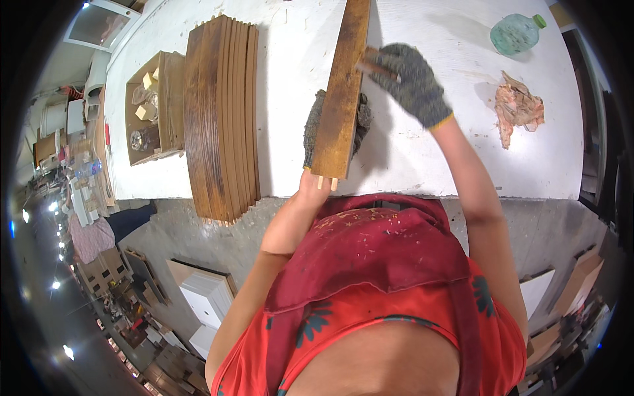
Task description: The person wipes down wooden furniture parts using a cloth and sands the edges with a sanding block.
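Observation:
A long brown stained wooden board is raised over the white table, slanting away from me, with light wooden dowels sticking out of its near end. My left hand, in a dark grey knit glove, grips the board from underneath, its fingers wrapped round to the right edge. My right hand, in a matching glove and a little smeared by motion, is closed on a small flat brown piece at the board's right edge. Whether that piece is a sanding block or something else cannot be made out.
Left of the board stands a stack of similar boards with dowels. Beyond it sits a cardboard box holding yellowish blocks. A greenish plastic bottle and a crumpled stained rag lie right on the white table.

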`<control>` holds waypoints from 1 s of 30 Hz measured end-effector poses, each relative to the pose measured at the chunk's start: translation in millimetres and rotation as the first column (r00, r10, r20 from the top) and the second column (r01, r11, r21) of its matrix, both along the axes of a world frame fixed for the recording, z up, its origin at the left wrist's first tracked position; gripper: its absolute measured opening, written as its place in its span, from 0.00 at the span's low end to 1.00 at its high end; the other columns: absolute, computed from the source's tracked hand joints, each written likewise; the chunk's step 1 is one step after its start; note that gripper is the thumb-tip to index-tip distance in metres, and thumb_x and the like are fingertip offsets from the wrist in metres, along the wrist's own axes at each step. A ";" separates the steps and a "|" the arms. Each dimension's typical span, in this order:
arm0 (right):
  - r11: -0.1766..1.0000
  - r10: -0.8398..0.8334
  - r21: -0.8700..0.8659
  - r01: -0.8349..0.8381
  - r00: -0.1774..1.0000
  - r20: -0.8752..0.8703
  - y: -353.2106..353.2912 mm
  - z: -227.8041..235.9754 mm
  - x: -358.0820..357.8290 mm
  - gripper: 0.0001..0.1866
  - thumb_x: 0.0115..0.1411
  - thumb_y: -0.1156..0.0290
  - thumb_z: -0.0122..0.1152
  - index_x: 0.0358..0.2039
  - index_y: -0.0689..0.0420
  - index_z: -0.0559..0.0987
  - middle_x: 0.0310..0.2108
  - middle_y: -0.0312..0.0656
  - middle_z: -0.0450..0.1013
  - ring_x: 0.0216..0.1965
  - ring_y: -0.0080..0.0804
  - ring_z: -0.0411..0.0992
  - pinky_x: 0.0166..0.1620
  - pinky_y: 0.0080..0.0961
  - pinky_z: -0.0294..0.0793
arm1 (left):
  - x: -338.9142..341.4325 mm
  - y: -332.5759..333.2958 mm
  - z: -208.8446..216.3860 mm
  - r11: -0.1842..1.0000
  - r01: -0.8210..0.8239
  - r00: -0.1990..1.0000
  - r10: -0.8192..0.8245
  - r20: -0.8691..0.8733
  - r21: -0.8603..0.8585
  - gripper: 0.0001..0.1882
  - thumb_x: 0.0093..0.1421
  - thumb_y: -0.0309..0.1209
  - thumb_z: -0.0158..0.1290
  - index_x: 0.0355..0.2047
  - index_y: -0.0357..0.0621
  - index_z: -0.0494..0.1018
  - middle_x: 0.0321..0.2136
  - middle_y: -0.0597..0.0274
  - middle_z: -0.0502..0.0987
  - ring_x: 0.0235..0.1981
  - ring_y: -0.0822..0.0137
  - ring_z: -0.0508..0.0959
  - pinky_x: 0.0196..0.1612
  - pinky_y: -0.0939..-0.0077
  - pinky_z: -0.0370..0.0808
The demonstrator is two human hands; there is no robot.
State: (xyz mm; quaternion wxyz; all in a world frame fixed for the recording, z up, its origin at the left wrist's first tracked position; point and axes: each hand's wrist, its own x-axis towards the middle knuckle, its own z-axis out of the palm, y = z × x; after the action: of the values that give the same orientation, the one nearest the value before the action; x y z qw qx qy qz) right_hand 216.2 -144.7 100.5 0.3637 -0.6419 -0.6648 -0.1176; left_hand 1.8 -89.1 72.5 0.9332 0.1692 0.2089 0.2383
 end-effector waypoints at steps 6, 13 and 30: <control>0.920 -0.189 -0.360 0.157 0.980 -0.055 35.9 -6.1 39.6 0.14 0.60 0.64 0.58 0.47 0.45 0.79 0.43 0.39 0.76 0.43 0.36 0.71 0.48 0.33 0.72 | 11.2 -0.4 24.7 0.862 0.177 0.962 -0.051 0.267 -0.475 0.23 0.68 0.44 0.43 0.53 0.39 0.66 0.45 0.52 0.74 0.42 0.63 0.77 0.45 0.69 0.78; 0.924 0.277 -0.217 -0.316 0.941 -0.195 -65.3 46.3 -68.1 0.23 0.55 0.69 0.56 0.54 0.43 0.73 0.55 0.35 0.68 0.56 0.39 0.64 0.55 0.38 0.64 | -9.5 -8.2 35.6 0.597 0.197 0.952 0.073 -0.298 0.778 0.23 0.68 0.41 0.42 0.59 0.42 0.61 0.53 0.53 0.69 0.54 0.63 0.69 0.56 0.68 0.71; 0.979 -0.159 -0.190 -0.071 0.308 -0.938 -93.6 38.1 -52.8 0.19 0.57 0.70 0.57 0.49 0.65 0.76 0.45 0.42 0.74 0.45 0.29 0.71 0.48 0.23 0.70 | -49.9 2.1 39.0 0.976 0.069 0.969 -0.017 -0.248 0.205 0.26 0.63 0.38 0.50 0.55 0.32 0.63 0.41 0.47 0.74 0.34 0.66 0.77 0.37 0.76 0.77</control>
State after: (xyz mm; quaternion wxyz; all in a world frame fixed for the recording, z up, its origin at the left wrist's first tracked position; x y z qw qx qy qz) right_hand 163.4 -238.2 138.5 0.6165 -0.6382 -0.3138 0.3380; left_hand -48.1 -86.9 111.5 0.8818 0.3006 0.2921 0.2161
